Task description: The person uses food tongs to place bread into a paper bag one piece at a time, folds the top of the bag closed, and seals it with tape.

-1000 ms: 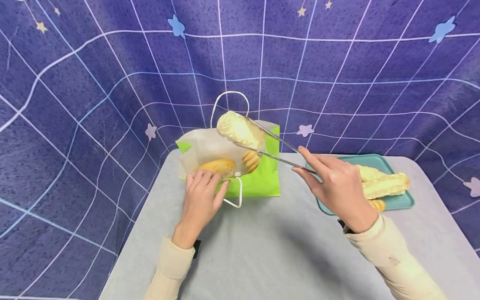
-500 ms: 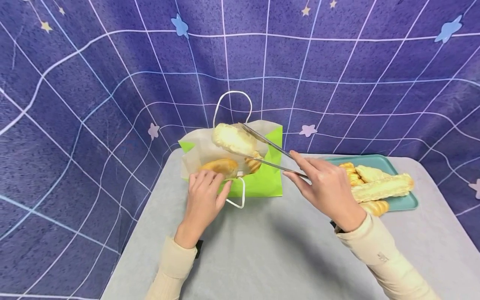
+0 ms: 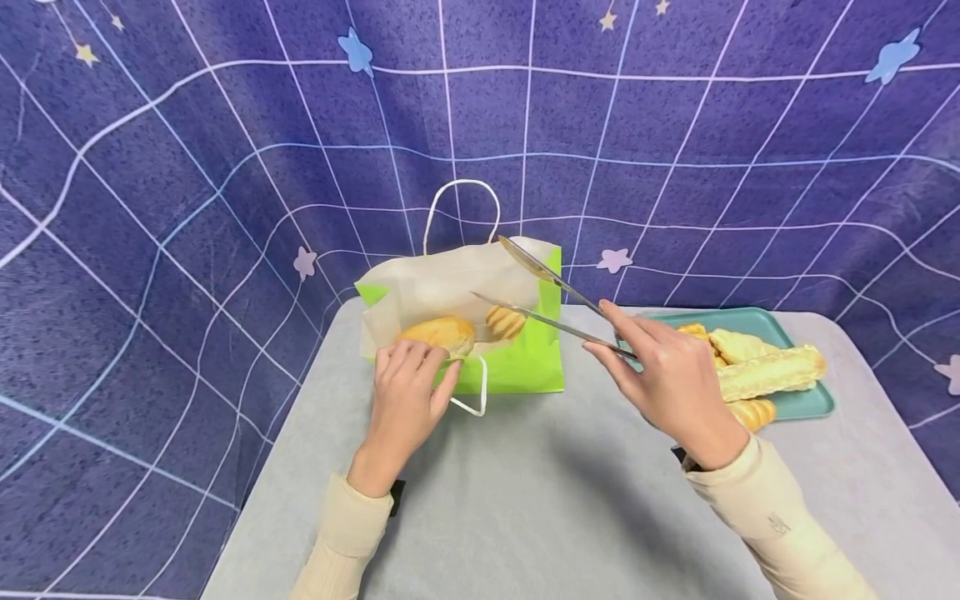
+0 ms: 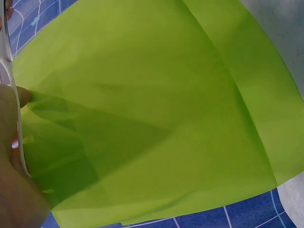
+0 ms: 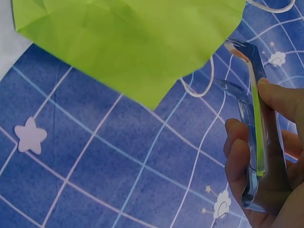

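Note:
A green paper bag [image 3: 525,371] with a pale inside and white handles stands at the back of the table, its mouth towards me. My left hand [image 3: 405,396] pinches the bag's front rim between thumb and fingers; the left wrist view shows the green side [image 4: 166,104] close up. In the bag's mouth lie a smooth golden roll [image 3: 442,333] and a striped piece of bread [image 3: 506,322]. With my right hand [image 3: 671,379] I hold metal tongs [image 3: 534,260], their arms spread over the bag's mouth with nothing between the tips.
A teal tray [image 3: 813,408] on the right bears several breads, among them a long pale loaf [image 3: 776,373] and a ridged roll [image 3: 752,413] at its front edge. Behind the grey table [image 3: 510,500] hangs a blue curtain [image 3: 675,192] with grid lines and stars.
The pale bread that the tongs gripped has gone down into the bag, out of sight. The tongs' arms have spread. My left hand stays at the rim.

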`<state>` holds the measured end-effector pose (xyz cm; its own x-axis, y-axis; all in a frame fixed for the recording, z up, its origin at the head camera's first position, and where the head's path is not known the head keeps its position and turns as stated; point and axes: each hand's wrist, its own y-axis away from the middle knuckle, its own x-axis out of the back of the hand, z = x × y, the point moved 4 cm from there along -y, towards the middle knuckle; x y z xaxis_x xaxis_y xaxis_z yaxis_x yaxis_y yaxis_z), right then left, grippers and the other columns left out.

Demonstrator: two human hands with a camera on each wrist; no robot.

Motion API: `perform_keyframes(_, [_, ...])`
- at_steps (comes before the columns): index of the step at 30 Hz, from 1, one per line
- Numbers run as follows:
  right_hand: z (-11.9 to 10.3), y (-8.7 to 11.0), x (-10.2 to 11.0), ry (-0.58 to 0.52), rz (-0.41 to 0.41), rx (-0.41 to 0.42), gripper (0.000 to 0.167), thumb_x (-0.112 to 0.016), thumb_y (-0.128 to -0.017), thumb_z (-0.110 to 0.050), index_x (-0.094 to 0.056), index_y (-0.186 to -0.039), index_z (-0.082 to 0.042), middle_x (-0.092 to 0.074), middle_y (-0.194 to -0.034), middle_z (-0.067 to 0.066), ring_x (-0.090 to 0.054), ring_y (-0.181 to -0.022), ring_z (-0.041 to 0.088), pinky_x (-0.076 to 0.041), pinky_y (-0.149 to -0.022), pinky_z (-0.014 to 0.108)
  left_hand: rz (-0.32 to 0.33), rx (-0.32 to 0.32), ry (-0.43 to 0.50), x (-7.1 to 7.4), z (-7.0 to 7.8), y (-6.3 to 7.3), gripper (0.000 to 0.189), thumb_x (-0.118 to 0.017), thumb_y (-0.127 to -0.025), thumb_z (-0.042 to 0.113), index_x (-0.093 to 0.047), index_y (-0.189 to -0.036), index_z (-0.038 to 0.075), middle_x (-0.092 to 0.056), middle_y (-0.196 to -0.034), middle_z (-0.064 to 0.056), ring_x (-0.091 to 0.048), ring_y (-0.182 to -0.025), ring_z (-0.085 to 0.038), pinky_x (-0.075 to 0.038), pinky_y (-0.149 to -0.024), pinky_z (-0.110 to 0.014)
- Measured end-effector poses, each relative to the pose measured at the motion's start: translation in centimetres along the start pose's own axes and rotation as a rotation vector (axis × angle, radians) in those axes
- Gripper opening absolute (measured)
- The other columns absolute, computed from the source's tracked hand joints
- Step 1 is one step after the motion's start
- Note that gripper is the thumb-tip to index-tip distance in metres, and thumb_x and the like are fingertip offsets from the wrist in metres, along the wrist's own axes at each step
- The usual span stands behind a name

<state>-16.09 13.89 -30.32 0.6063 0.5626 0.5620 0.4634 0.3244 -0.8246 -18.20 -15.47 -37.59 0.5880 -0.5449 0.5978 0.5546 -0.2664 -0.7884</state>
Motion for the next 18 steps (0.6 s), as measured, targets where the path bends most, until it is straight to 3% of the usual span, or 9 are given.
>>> perform_keyframes(12, [1.9, 2.0, 2.5, 0.042, 0.021, -0.09, 0.049, -0.059, -0.097, -0.048, -0.07, -0.124, -0.009, -0.069, -0.076, 0.009, -0.063, -0.056, 0.021, -0.043, -0.043, 0.039, 0.0, 0.002, -0.006, -0.1, 0.1, 0.0, 0.021, -0.063, -0.095, 0.028, -0.066, -0.088, 0.009, -0.059, -0.08, -0.005, -0.056, -0.081, -0.028, -0.036, -0.078, -0.047])
perform_keyframes(18, [3.7, 4.5, 3.8, 0.076, 0.053, -0.165, 0.045, -0.063, -0.094, -0.046, -0.071, -0.12, -0.01, -0.065, -0.072, 0.004, -0.055, -0.052, 0.017, -0.038, -0.043, 0.037, 0.009, 0.005, -0.003, -0.1, 0.1, 0.1, 0.023, -0.062, -0.096, 0.028, -0.066, -0.087, 0.007, -0.058, -0.08, -0.006, -0.056, -0.08, -0.029, -0.036, -0.079, -0.048])
